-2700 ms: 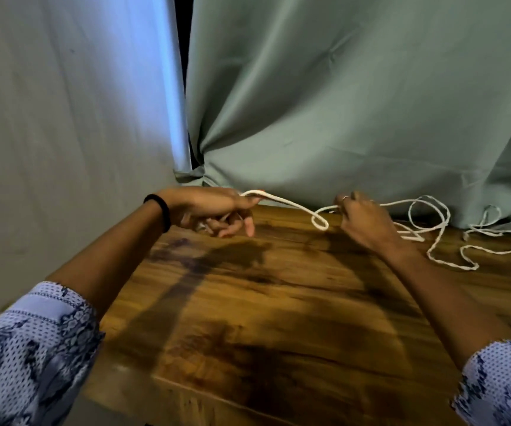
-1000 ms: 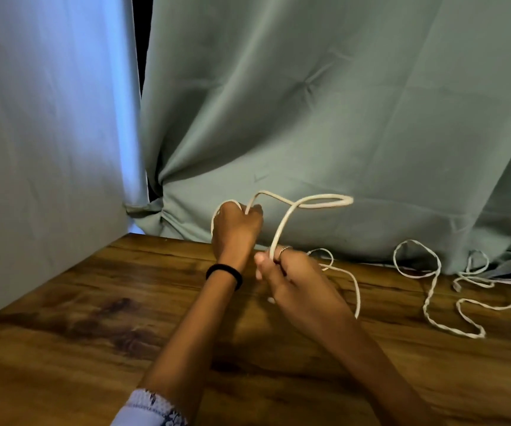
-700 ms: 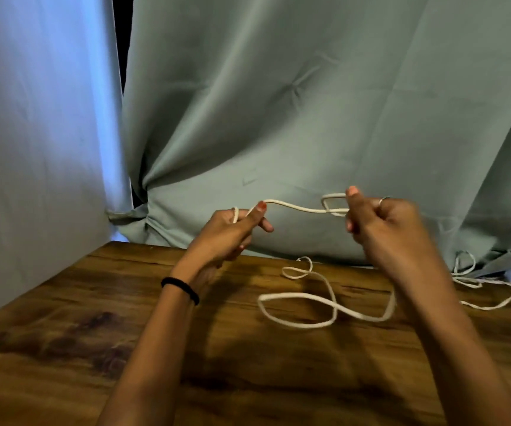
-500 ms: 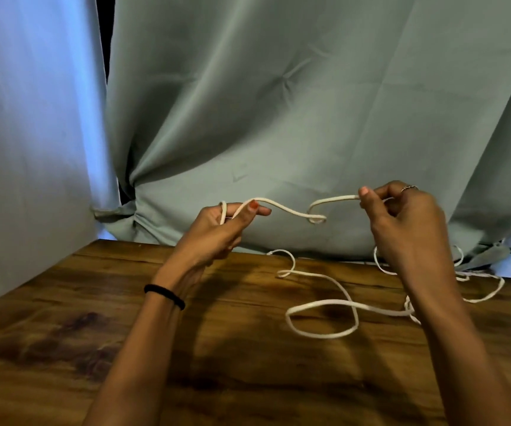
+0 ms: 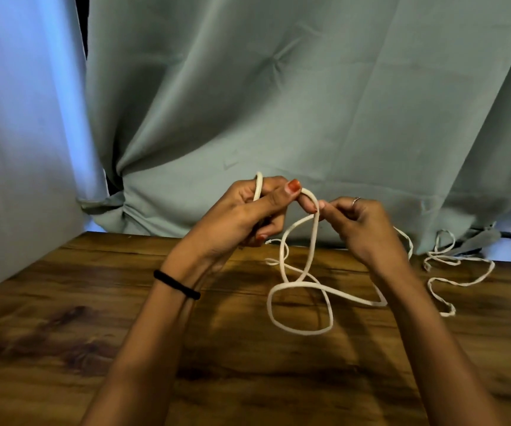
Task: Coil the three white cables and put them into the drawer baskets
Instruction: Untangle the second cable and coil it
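Note:
A white cable [image 5: 300,305] hangs from my two hands and lies in loose loops on the wooden table [image 5: 94,333]. My left hand [image 5: 242,213] is raised above the table and grips a loop of the cable, with one turn showing over its fingers. My right hand [image 5: 358,222] is close beside it and pinches the same cable just to the right. The cable's far part [image 5: 451,272] trails in thin loops along the table's right back edge. No drawer or basket is in view.
A grey-green curtain [image 5: 279,103] hangs right behind the table. A pale cloth wall [image 5: 17,149] closes the left side. A black band sits on my left wrist [image 5: 176,284]. A dark object [image 5: 494,235] lies at the curtain's foot on the right.
My right hand has moved left from a spread-apart position to meet my left hand. The slack between them now hangs down as a loop, and more cable has been drawn in from the right.

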